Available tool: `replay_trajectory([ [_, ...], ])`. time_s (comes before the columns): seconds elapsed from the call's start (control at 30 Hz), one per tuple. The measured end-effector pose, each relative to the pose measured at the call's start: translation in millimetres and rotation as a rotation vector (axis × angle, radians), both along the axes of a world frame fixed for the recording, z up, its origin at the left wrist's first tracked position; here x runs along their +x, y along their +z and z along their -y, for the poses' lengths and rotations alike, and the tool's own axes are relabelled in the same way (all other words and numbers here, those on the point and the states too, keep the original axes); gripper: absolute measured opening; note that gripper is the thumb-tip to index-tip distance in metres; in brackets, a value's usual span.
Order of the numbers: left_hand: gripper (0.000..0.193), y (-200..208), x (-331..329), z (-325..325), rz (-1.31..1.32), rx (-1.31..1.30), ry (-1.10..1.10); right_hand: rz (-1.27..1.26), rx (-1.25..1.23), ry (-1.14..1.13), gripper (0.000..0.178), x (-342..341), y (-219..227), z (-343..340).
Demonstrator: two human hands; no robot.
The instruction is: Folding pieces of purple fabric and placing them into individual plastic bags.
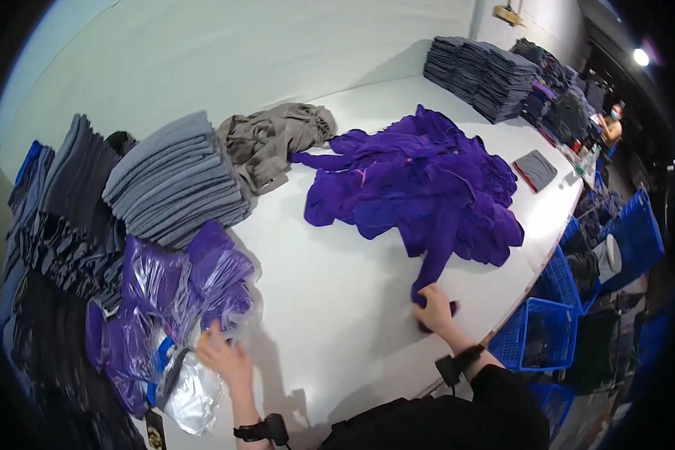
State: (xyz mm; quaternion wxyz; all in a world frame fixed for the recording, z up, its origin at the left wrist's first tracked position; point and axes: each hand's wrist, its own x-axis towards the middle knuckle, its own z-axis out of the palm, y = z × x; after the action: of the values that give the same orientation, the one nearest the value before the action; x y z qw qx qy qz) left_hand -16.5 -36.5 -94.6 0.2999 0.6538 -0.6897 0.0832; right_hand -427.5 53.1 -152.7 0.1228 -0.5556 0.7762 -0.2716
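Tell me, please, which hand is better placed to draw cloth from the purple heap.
Probably the right hand: its fingers appear closed on a strip of purple cloth that trails from the heap, whereas the left hand is across the table by the plastic-wrapped purple packets.

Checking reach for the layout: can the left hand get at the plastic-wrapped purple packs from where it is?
Likely yes: the left hand is close beside the plastic-wrapped purple packs, and nothing visible lies between them and its fingers. Whether it touches them is hard to tell.
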Motion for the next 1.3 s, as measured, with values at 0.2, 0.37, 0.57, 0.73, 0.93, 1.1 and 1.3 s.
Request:
replay_trajectory([
  [0.2, 0.07, 20, -143, -26, -0.274, 0.212, -0.984, 0.764, 0.278, 1.029, 0.023, 83, 163, 19],
  [0.37, 0.024, 54, -159, -38, -0.846, 0.679, -1.077, 1.479, -0.329, 1.249, 0.034, 55, 133, 39],
  [0.57, 0.039, 11, -130, -35, -1.411, 1.128, -0.458, 1.908, 0.289, 0.264, 0.039, 97, 61, 35],
  [0.73, 0.038, 3, -101, -41, -2.28, 1.016, -0.551, 1.78, 0.237, 0.175, 0.033, 94, 104, 48],
  [0.93, 0.032, 52, -88, -48, -1.716, 0.953, -0.465, 1.292, 0.429, 0.28, 0.032, 102, 137, 18],
  [1.1, 0.005, 76, -44, 8, -1.578, 0.322, -0.181, 0.804, -0.525, 0.091, 0.028, 24, 161, 46],
  [1.3, 0.008, 115, -23, 26, -1.264, -0.248, -0.205, 1.124, -0.698, 0.292, 0.014, 25, 228, 111],
])
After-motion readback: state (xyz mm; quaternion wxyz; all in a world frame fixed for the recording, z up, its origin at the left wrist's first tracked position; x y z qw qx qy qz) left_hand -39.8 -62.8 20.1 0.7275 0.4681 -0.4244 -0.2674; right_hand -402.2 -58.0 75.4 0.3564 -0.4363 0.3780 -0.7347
